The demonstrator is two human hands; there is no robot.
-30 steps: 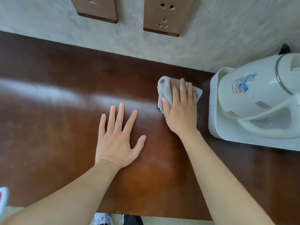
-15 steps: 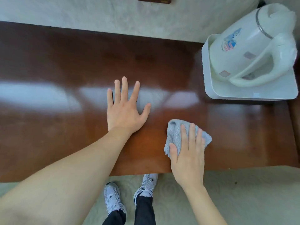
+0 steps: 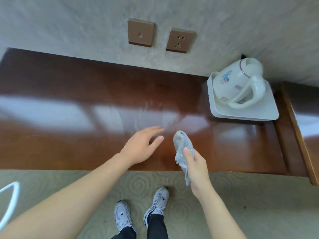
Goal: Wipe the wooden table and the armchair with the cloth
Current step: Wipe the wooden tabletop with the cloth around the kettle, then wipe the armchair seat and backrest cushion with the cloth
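Loosely bunched, the grey cloth (image 3: 183, 151) dangles from the right hand (image 3: 196, 167); the left hand (image 3: 140, 147) hovers spread, empty.

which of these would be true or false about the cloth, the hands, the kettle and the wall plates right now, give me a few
1. The right hand holds the grey cloth. True.
2. The left hand grips the cloth too. False: it is open and empty above the wooden table.
3. The white kettle stands on a white tray at the table's right end. True.
4. The kettle lies on the carpet. False: it is on the tray.
5. Two brown wall plates sit above the table. True.
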